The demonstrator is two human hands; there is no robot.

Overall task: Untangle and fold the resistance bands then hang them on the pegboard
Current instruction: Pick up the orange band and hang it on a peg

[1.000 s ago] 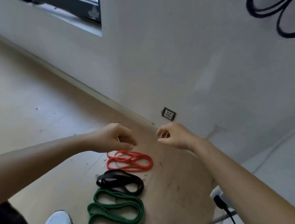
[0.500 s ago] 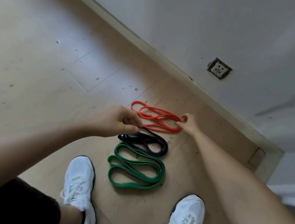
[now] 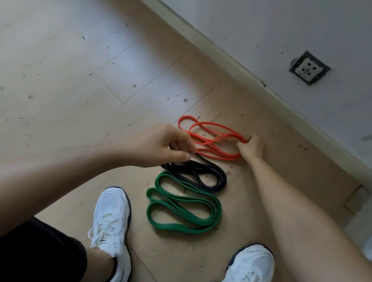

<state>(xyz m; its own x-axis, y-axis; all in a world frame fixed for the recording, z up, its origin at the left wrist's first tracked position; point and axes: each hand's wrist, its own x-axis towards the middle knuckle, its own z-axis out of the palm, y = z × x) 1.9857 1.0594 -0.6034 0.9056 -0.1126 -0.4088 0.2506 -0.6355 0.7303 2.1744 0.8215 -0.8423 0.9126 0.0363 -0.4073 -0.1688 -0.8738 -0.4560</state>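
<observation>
Near the centre of the frame, on the pale wooden floor (image 3: 73, 63), three resistance bands lay folded in loops, one below the other. Uppermost was the red band (image 3: 211, 130), thin and coiled in several strands, close to the baseboard (image 3: 214, 43). Just below it lay the black band (image 3: 213, 178), and below that the wider green band (image 3: 184, 210), its upper loop just touching the black one.

At the right end of the red band the right hand (image 3: 252, 147) reached down to the floor, its fingers (image 3: 244, 144) curled and pinching the gathered strands there. The left hand (image 3: 156, 146) hovered over the left ends of the red and black bands, hiding part of both; its fingers (image 3: 180, 143) hung loosely curled above a straight thumb, and whether they touched either band could not be told.

Toward the bottom of the frame stood two white shoes, the left shoe (image 3: 111, 220) beside the green band and the right shoe (image 3: 248, 273) lower right. A wall socket (image 3: 309, 68) sat in the grey wall (image 3: 287, 18) at upper right.
</observation>
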